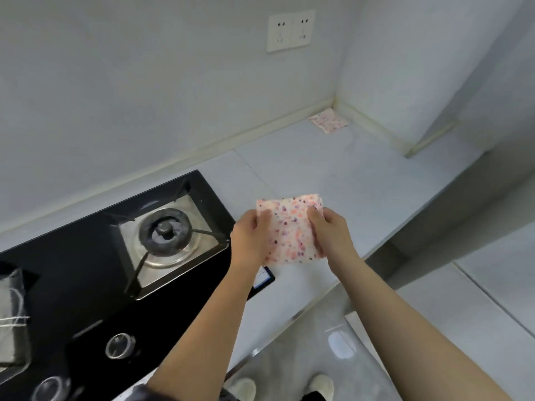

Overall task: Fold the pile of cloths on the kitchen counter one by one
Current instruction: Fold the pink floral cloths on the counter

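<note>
A small white cloth (pixel 292 227) dotted with pink, orange and purple is held up above the pale counter (pixel 362 183), folded into a compact rectangle. My left hand (pixel 250 237) grips its left edge, fingers curled round the fabric. My right hand (pixel 330 233) grips the right edge in the same way. A second cloth of the same print (pixel 328 120) lies flat and folded in the far corner of the counter, against the wall.
A black gas hob (pixel 86 270) with a burner (pixel 165 231) and two knobs fills the counter's left side, close to my left hand. A double wall socket (pixel 291 30) sits above. The counter's front edge runs diagonally at the right, with floor and my feet below.
</note>
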Available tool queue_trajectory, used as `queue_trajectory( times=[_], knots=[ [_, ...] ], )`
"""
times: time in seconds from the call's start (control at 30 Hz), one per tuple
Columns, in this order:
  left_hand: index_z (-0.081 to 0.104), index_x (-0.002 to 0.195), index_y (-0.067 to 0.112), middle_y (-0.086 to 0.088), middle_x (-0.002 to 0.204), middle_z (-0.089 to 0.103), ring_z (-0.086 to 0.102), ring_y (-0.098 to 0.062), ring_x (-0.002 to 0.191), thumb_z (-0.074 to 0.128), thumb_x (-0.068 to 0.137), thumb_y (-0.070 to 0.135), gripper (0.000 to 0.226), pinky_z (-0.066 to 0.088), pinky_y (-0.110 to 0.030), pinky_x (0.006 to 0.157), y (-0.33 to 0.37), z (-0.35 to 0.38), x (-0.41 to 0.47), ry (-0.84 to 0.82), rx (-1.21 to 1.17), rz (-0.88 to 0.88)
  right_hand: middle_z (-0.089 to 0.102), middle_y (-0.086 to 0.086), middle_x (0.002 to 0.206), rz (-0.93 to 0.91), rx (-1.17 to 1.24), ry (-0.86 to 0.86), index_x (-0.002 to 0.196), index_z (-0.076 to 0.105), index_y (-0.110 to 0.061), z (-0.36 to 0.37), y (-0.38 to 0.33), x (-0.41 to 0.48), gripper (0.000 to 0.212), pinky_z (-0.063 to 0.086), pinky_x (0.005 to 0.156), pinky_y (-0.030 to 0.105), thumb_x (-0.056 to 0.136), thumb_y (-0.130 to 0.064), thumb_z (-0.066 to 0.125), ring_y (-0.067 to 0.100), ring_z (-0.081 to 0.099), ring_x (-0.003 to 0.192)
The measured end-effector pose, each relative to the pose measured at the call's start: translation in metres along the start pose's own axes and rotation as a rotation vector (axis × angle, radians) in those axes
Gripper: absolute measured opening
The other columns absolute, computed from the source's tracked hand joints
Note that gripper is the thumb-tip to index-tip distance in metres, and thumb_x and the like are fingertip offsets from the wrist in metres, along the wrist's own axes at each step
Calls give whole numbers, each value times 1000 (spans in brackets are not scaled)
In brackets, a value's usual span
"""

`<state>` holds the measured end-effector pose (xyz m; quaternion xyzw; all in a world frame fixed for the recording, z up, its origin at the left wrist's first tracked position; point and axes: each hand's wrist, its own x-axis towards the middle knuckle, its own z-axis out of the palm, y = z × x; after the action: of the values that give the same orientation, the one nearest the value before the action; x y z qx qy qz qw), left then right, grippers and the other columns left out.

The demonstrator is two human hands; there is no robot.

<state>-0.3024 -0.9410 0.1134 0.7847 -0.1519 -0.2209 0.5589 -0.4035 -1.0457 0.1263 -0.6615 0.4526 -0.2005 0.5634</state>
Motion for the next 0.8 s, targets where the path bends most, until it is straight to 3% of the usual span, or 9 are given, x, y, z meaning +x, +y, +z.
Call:
queue_trajectory(
  times=[0.07,0.1,0.2,0.27,0.43,0.53,0.6,0.7,0.8],
  knots=[
    [52,104,19,7,90,57,58,-9,81,52,96,38,20,51,-27,69,7,36,5,-33,-46,-46,36,6,74,8,36,-71,76,40,-3,-30,4,26,36,31,59,30,95,-33,49,18,36,67],
    [51,106,20,9,91,57,58,-8,82,53,96,39,22,50,-24,66,10,47,4,-27,-46,-65,33,3,70,-21,19,-79,72,36,-7,-39,6,33,38,29,57,29,95,-33,50,17,34,64],
    [52,79,12,0,68,49,48,-15,65,51,96,39,32,37,-25,56,18,88,7,84,-27,-69,26,-2,61,-150,-80,-64,64,26,-18,-67,9,63,41,25,56,30,96,-28,51,14,27,57],
    [48,72,12,-6,67,43,42,-18,64,45,97,43,40,36,-31,57,19,109,14,126,-82,-128,29,0,61,-149,-110,-91,65,29,-16,-82,9,83,40,28,56,30,95,-31,51,15,30,57],
    [52,82,11,-3,80,53,50,-18,73,48,95,32,26,46,-33,66,25,138,43,101,-52,-156,36,6,67,56,30,-283,77,42,-14,-98,18,131,27,34,48,24,91,-32,56,17,38,57],
    [57,102,16,4,98,62,61,-13,89,50,96,35,21,54,-32,76,35,157,70,91,-135,-182,37,6,62,31,6,-279,76,42,-11,-102,17,168,27,35,44,21,93,-26,56,16,38,49],
    [56,94,12,2,93,61,60,-16,85,44,98,36,27,52,-32,76,39,170,90,71,-140,-177,40,3,57,15,-16,-259,74,43,-10,-108,14,187,28,35,42,19,95,-24,54,13,38,43],
    [50,77,4,-2,73,47,44,-18,69,42,98,27,32,38,-29,63,50,199,124,59,-82,-132,44,4,65,8,-54,-217,71,44,-9,-123,15,224,32,39,51,20,95,-28,54,13,44,55],
    [65,89,4,0,79,59,51,-15,71,47,95,21,26,45,-28,66,64,223,153,-6,-81,-141,52,5,79,21,-30,-179,86,53,4,-137,16,262,39,47,66,30,94,-34,54,16,52,72]
  ],
)
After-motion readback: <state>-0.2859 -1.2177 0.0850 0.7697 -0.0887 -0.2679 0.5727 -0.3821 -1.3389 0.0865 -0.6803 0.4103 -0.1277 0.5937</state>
